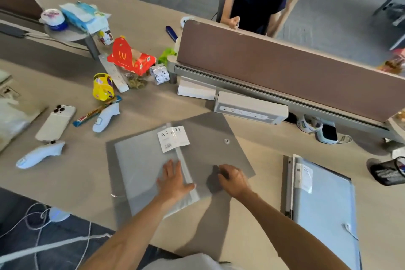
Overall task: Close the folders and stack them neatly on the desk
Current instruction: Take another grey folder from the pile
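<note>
A grey folder lies open in the middle of the desk, its flap with a snap button spread out to the right and a white A4 label near its top. My left hand presses flat on the folder's spine, fingers spread. My right hand rests on the near edge of the grey flap with the fingers curled; whether it grips the flap I cannot tell. A light blue folder lies closed at the right of the desk, apart from both hands.
Left of the grey folder lie two white controllers, a phone and snack packs. A power strip and a brown partition stand behind. A person sits beyond the partition. A black mesh cup is at far right.
</note>
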A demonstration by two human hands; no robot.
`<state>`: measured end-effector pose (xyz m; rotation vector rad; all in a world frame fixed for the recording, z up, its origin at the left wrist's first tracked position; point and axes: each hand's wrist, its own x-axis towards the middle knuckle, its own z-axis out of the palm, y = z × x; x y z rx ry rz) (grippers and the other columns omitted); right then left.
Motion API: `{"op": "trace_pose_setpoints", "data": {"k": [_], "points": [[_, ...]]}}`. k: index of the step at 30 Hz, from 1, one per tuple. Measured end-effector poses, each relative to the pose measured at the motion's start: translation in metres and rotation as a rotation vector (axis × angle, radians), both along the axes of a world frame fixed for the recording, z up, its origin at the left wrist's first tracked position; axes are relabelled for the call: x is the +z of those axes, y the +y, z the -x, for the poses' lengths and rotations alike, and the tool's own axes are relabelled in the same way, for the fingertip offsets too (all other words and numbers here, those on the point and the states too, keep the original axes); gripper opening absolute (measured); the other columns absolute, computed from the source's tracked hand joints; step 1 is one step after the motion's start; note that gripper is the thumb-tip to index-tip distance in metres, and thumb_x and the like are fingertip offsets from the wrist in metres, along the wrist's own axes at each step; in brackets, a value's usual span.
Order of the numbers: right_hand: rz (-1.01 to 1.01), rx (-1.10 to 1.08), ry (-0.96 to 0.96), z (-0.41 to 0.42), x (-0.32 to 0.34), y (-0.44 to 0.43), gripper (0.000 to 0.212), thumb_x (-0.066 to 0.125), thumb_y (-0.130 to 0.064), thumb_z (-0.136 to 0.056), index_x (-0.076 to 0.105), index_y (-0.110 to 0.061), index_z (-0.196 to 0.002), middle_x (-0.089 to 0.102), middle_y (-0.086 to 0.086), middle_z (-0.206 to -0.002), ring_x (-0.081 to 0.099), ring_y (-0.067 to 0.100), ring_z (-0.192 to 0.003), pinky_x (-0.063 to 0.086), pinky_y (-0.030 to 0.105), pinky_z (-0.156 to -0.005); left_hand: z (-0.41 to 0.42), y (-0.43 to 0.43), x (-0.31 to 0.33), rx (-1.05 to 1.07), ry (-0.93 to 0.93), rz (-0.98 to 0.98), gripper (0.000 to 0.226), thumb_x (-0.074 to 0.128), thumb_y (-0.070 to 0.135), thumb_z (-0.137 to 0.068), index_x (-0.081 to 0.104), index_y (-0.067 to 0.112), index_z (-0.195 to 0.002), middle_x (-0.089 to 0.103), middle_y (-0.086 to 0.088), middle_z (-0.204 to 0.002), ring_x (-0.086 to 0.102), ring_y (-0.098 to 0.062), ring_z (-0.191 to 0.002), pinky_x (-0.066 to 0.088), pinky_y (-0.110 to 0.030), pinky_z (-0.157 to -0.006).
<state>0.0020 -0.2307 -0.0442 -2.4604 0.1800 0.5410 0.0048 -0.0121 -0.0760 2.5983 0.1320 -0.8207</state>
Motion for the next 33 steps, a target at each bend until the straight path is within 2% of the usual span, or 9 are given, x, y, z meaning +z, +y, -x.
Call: {"op": "trace_pose_setpoints", "data": {"k": [3,6,11,17,22,25,27,29,33], "points": [[0.053,-0.273,0.023,0.002,-0.005,-0.038,0.049,0.060,-0.028,-0.082,0.050,-0.019,-0.128,0.049,0.009,-0.131,0.043,0.034,-0.124,0.041,0.042,-0.101,0.021,-0.008,-0.001,-0.063,-0.002,-0.104,0.086,0.056,0.045,-0.090,-0.002,0.031,-0.152,-0.014,-0.006,-0.162,-0.010,-0.029,-0.149,0.017,-0.065,-0.111],[0.116,-0.278,0.110,0.013,-0.008,-0.074,0.051,0.057,-0.025,-0.079,0.048,-0.020,-0.129,0.037,0.003,-0.144,0.029,0.030,-0.133,0.035,0.045,-0.106,0.031,-0.011,-0.001,-0.064,0.006,-0.123,0.072,0.050,0.035,-0.094,0.005,0.044,-0.150,-0.013,0.000,-0.162,-0.010,-0.026,-0.149,0.018,-0.068,-0.110],[0.042,-0.199,0.035,0.023,-0.008,-0.094,0.045,0.052,-0.017,-0.081,0.056,-0.017,-0.126,0.052,0.005,-0.135,0.042,0.030,-0.124,0.040,0.038,-0.100,0.045,-0.024,0.008,-0.129,0.088,-0.227,0.103,0.063,0.054,-0.080,-0.010,0.038,-0.150,-0.021,-0.004,-0.160,-0.012,-0.032,-0.148,0.020,-0.062,-0.111],[-0.190,-0.185,0.139,0.018,-0.003,-0.106,0.033,0.054,-0.017,-0.083,0.065,-0.017,-0.114,0.068,0.002,-0.112,0.061,0.023,-0.108,0.046,0.025,-0.088,0.042,-0.042,0.024,-0.301,-0.099,-0.412,0.097,0.053,0.041,-0.085,-0.017,0.028,-0.150,0.010,-0.026,-0.157,0.052,-0.045,-0.119,0.050,-0.048,-0.094],[-0.471,-0.469,0.214,0.018,0.009,-0.106,0.022,0.056,-0.015,-0.088,0.064,-0.015,-0.109,0.064,0.011,-0.096,0.061,0.023,-0.082,0.052,0.026,-0.072,0.054,-0.032,0.048,-0.258,-0.368,-0.390,0.084,0.039,0.030,-0.088,-0.017,0.024,-0.151,0.035,-0.016,-0.153,0.070,-0.034,-0.079,0.056,-0.035,-0.066],[-0.670,-0.574,0.284,0.021,0.010,-0.096,0.021,0.055,-0.010,-0.087,0.065,0.003,-0.100,0.064,0.018,-0.078,0.058,0.024,-0.061,0.048,0.017,-0.047,0.061,-0.029,0.070,-0.114,-0.294,-0.254,0.070,0.037,0.024,-0.097,-0.004,0.026,-0.153,0.020,-0.004,-0.161,0.062,-0.038,-0.106,0.047,-0.040,-0.088],[-0.844,-0.580,0.387,0.021,0.014,-0.085,0.027,0.052,-0.013,-0.091,0.059,0.012,-0.100,0.067,0.026,-0.073,0.063,0.035,-0.063,0.056,0.031,-0.054,0.065,-0.021,0.085,-0.084,-0.295,-0.189,0.059,0.035,0.021,-0.099,0.012,0.033,-0.153,0.020,-0.003,-0.160,0.047,-0.030,-0.131,0.039,-0.038,-0.102],[-0.938,-0.519,0.428,0.016,0.019,-0.076,0.027,0.051,-0.016,-0.094,0.057,0.008,-0.104,0.068,0.022,-0.072,0.065,0.032,-0.056,0.059,0.037,-0.056,0.071,-0.011,0.093,-0.067,-0.331,-0.104,0.053,0.035,0.019,-0.099,0.028,0.038,-0.148,0.029,-0.002,-0.158,0.039,-0.023,-0.139,0.036,-0.036,-0.108],[-1.001,-0.516,0.393,0.002,0.034,-0.055,0.020,0.047,-0.006,-0.094,0.052,-0.017,-0.110,0.065,0.010,-0.098,0.070,0.017,-0.056,0.051,0.021,-0.040,0.083,0.004,0.111,-0.034,-0.414,-0.033,0.048,0.039,0.016,-0.099,0.040,0.035,-0.143,0.042,0.000,-0.150,0.048,-0.022,-0.132,0.042,-0.034,-0.103]]}}
